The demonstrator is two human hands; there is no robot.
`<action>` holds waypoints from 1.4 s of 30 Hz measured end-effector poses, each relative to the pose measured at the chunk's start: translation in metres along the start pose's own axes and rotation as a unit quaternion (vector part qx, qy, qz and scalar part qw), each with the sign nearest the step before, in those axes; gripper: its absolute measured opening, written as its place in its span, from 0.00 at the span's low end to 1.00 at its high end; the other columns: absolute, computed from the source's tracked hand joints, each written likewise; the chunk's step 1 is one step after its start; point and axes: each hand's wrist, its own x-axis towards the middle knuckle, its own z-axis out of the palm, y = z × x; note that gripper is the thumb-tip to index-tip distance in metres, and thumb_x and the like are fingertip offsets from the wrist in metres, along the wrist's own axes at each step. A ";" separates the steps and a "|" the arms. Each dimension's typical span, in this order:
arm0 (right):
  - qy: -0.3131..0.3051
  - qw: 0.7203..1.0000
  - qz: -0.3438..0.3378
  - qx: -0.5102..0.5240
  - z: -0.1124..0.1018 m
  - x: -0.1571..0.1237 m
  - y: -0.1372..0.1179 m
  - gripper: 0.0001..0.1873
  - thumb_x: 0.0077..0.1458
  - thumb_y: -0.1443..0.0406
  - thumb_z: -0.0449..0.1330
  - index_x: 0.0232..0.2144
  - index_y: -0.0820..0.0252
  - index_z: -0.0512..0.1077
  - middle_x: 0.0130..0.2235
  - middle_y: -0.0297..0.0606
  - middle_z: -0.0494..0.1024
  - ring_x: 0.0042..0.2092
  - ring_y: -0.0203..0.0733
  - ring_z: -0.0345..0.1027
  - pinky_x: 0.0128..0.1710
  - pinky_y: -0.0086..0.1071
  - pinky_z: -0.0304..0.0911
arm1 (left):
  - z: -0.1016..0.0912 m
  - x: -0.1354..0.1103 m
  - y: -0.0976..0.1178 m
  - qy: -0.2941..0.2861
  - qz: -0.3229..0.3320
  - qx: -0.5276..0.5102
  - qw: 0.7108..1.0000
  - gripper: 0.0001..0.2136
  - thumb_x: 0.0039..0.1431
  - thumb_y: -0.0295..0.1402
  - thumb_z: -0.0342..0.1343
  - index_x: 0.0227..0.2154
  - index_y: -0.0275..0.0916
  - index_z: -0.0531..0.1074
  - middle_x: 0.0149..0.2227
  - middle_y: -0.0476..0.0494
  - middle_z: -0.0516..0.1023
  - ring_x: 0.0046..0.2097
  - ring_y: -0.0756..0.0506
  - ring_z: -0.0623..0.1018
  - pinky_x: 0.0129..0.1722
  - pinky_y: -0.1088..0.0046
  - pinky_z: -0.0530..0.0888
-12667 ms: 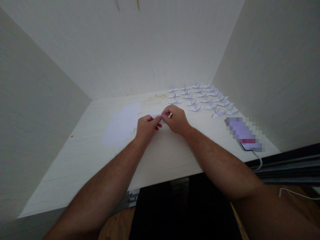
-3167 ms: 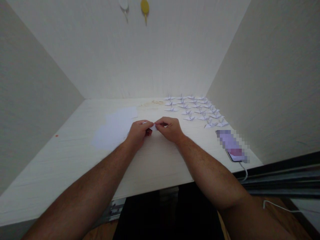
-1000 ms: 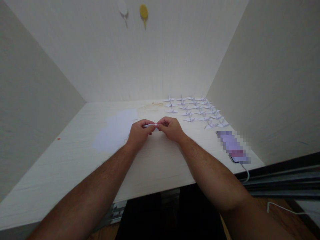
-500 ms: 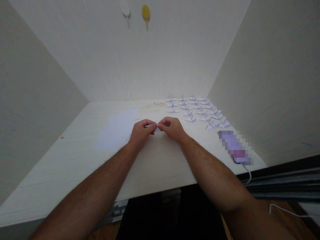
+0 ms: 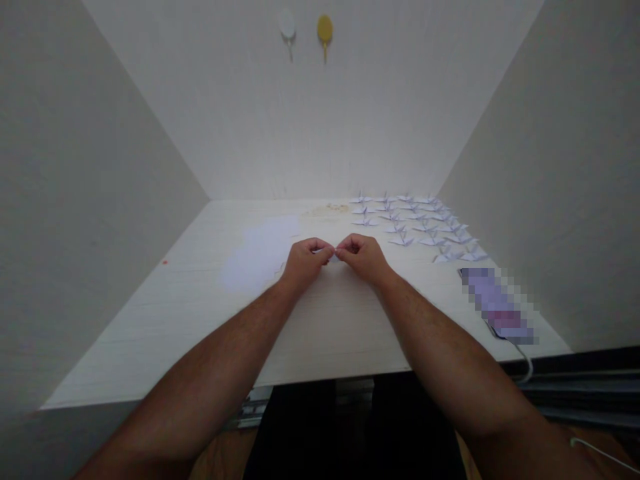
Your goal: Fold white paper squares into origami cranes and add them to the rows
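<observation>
My left hand (image 5: 309,259) and my right hand (image 5: 364,257) meet over the middle of the table, fingertips close together. Both pinch a small piece of folded white paper (image 5: 334,259), mostly covered by the fingers, so its exact shape cannot be made out. To the left of my left hand lie white paper sheets (image 5: 257,253), flat on the table. Beyond my right hand, several white folded paper cranes (image 5: 400,239) stand in rows at the back right.
The white table (image 5: 200,340) is bounded by a back wall and two side walls. A phone (image 5: 495,303), its screen pixelated, lies at the right edge with a white cable (image 5: 529,365) attached. Two hooks, one white (image 5: 287,27) and one yellow (image 5: 325,30), are on the back wall.
The whole view has shifted, so the scene sits farther right in the picture. Both hands keep their pinch on the paper, with little visible change in their pose.
</observation>
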 end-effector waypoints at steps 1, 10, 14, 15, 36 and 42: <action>0.000 1.000 0.002 0.004 0.000 0.000 0.000 0.06 0.46 0.63 0.63 0.24 0.61 0.74 0.24 0.34 0.76 0.26 0.34 0.65 0.28 0.29 0.59 | 0.001 0.001 -0.001 0.000 -0.006 -0.016 1.000 0.09 0.48 0.38 0.62 0.24 0.37 0.76 0.21 0.49 0.75 0.25 0.50 0.72 0.28 0.72 0.68; -0.008 0.998 0.013 0.055 0.001 0.002 0.004 0.06 0.45 0.63 0.64 0.23 0.61 0.73 0.23 0.33 0.75 0.26 0.34 0.66 0.27 0.29 0.60 | 0.005 0.000 0.001 0.012 -0.015 -0.044 0.999 0.08 0.45 0.37 0.63 0.22 0.37 0.75 0.21 0.49 0.75 0.25 0.50 0.72 0.29 0.72 0.68; -0.004 0.998 0.029 0.059 0.000 0.004 0.003 0.07 0.44 0.63 0.65 0.23 0.62 0.74 0.23 0.33 0.76 0.26 0.33 0.66 0.28 0.28 0.61 | 0.004 0.000 0.005 0.019 0.018 0.011 1.000 0.07 0.46 0.36 0.61 0.22 0.38 0.76 0.22 0.50 0.76 0.26 0.49 0.72 0.30 0.72 0.69; -0.008 0.997 0.039 0.063 0.000 0.004 0.003 0.06 0.44 0.63 0.65 0.23 0.62 0.74 0.23 0.33 0.75 0.26 0.33 0.66 0.27 0.28 0.61 | 0.003 0.000 0.005 0.018 0.022 0.022 0.999 0.07 0.47 0.37 0.61 0.22 0.39 0.76 0.22 0.50 0.76 0.26 0.49 0.72 0.31 0.72 0.69; -0.016 0.999 0.032 0.035 -0.004 0.006 0.006 0.05 0.47 0.64 0.63 0.25 0.61 0.75 0.25 0.33 0.77 0.28 0.34 0.68 0.29 0.28 0.63 | -0.002 -0.001 0.007 0.000 0.026 0.052 0.998 0.07 0.46 0.37 0.63 0.24 0.39 0.78 0.22 0.50 0.76 0.26 0.49 0.72 0.31 0.71 0.69; -0.018 1.000 0.016 0.015 -0.007 0.005 0.002 0.04 0.47 0.65 0.62 0.24 0.61 0.73 0.23 0.32 0.75 0.26 0.33 0.66 0.28 0.28 0.61 | 0.001 0.000 0.007 0.005 0.032 0.024 0.999 0.04 0.44 0.34 0.63 0.21 0.38 0.77 0.22 0.50 0.76 0.27 0.49 0.72 0.32 0.72 0.69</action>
